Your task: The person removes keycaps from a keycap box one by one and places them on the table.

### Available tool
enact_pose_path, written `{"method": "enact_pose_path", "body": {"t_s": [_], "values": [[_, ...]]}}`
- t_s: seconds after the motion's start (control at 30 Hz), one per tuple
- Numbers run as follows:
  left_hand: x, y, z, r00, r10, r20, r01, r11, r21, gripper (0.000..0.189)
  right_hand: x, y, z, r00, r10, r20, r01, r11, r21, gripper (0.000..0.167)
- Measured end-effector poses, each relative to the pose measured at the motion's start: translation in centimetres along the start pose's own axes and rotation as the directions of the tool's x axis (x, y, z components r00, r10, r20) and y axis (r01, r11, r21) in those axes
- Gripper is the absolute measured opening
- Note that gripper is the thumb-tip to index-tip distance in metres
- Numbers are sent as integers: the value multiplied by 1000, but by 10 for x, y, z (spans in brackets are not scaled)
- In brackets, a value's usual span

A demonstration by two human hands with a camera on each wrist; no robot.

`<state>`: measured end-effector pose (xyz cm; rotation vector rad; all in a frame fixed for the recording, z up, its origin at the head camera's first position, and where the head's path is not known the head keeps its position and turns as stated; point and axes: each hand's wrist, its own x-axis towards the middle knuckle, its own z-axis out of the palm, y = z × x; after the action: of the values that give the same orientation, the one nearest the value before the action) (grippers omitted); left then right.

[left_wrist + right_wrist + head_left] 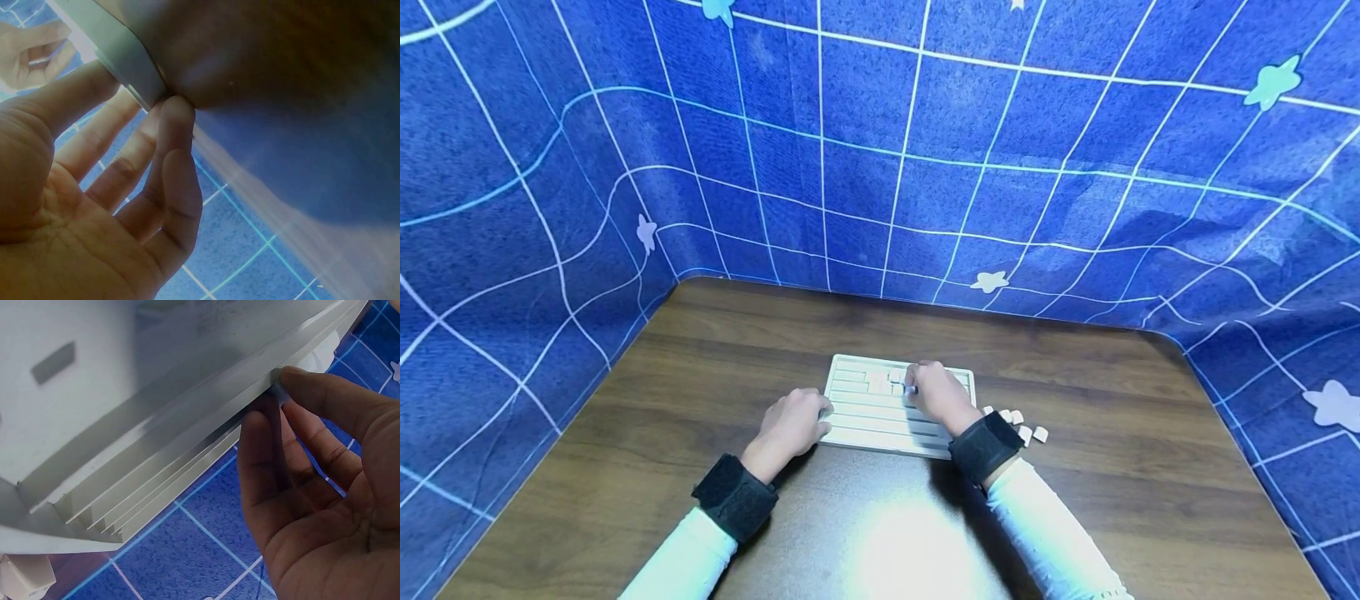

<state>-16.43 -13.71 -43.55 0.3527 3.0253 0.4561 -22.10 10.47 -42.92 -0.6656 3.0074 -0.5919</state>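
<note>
Right hand (936, 393) over the tray (880, 423), fingertips drawn together: that was how I had it in the head view, right of the tray's middle and toward its far edge. Just left of those fingertips, a few set caps (880, 382) sat in the tray's far rows. Loose caps (1026, 434) lay on the table (760, 333), off the tray's right side. Left hand (790, 421) was at the tray's left edge.

Left wrist view showed me that hand partly closed on the tray, thumb against the rim and fingertips bent in at the corner; I judged it was steadying the piece.

Right wrist view put thumb and forefinger nearly together at one of the tray's ridges, with what looked like a small cap (280, 394) nipped between them, mostly hidden. I couldn't tell whether it touched the bottom of its row. One loose cap showed just outside the tray's rim.

I read the step as seating that cap in a row beside the set ones. To my mind the next move called for squaring it between the ridges, pressing lightly, then letting go without nudging its neighbours, while the left hand kept the tray from sliding.
</note>
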Motion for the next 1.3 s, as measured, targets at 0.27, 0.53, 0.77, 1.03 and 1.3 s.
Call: {"method": "enact_pose_path", "body": {"t_s": [0.27, 0.53, 0.77, 1.03, 1.3], "values": [[0, 0, -1, 1000, -11, 12, 11, 1000, 12, 19, 0, 0, 0, 1000, 6, -1, -6, 1000, -7, 13], [0, 0, 1, 1000, -2, 10, 2, 1000, 7, 19, -2, 0, 0, 1000, 0, -6, 0, 1000, 9, 14], [0, -1, 0, 1000, -4, 11, 4, 1000, 4, 18, -6, 2, -5, 998, -47, -48, 47, 999, 18, 12], [1, -1, -1, 1000, 4, 10, -4, 1000, -1, 19, -16, 4, -16, 995, -69, -69, 71, 997, 17, 13], [1, -1, -2, 1000, 8, 12, -8, 1000, -1, 19, -37, 20, -24, 991, -90, -96, 91, 996, -2, 12]]}}
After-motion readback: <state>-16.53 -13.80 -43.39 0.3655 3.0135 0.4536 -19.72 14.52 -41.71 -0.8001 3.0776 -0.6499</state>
